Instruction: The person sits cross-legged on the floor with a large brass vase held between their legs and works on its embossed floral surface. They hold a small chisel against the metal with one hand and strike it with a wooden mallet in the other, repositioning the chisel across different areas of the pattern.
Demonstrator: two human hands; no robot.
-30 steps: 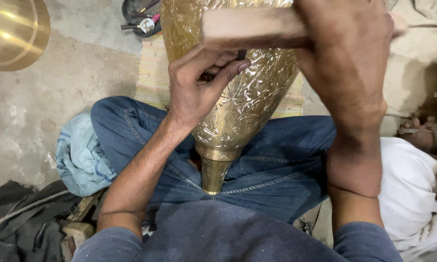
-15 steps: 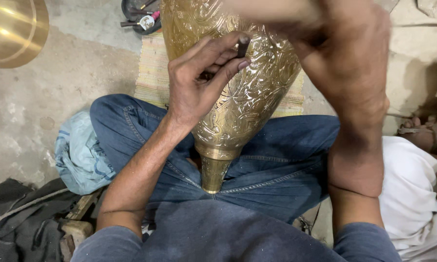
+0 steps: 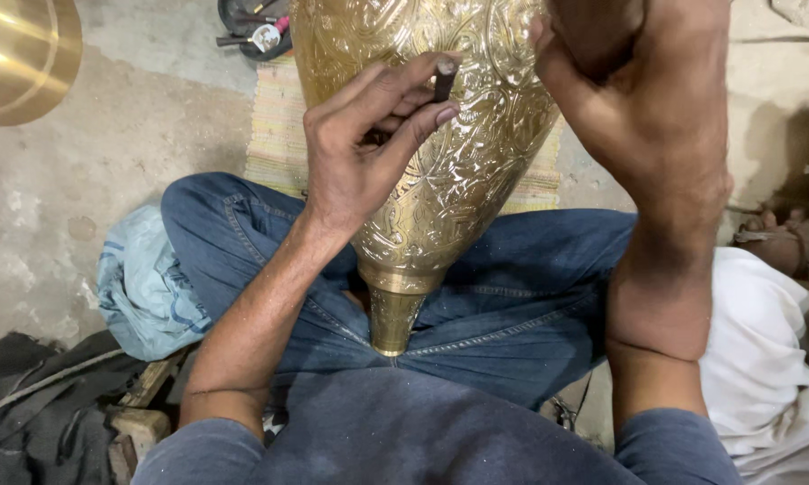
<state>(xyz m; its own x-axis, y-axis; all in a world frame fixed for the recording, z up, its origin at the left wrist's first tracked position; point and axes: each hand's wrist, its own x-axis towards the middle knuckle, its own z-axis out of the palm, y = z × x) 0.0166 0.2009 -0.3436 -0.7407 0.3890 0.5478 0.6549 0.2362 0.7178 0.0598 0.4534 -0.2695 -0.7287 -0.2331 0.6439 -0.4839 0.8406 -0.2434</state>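
Observation:
An engraved brass vessel (image 3: pixel 463 153) rests narrow end down on my lap, between my crossed legs in blue jeans (image 3: pixel 521 296). My left hand (image 3: pixel 364 153) holds a small dark metal punch (image 3: pixel 444 79) against the patterned brass surface. My right hand (image 3: pixel 642 108) is raised close to the camera at the upper right, fingers closed; what it grips is cut off at the top edge of the frame.
A plain brass bowl (image 3: pixel 18 58) sits at the top left on the concrete floor. A striped mat (image 3: pixel 274 135) lies under the vessel, with tools (image 3: pixel 256 31) beyond it. A blue cloth (image 3: pixel 144 287), dark fabric (image 3: pixel 36 413) and white cloth (image 3: pixel 764 359) flank my legs.
My right hand rose out of the top of the frame; the wooden mallet seen earlier is no longer visible. My left hand shifted the punch slightly on the brass.

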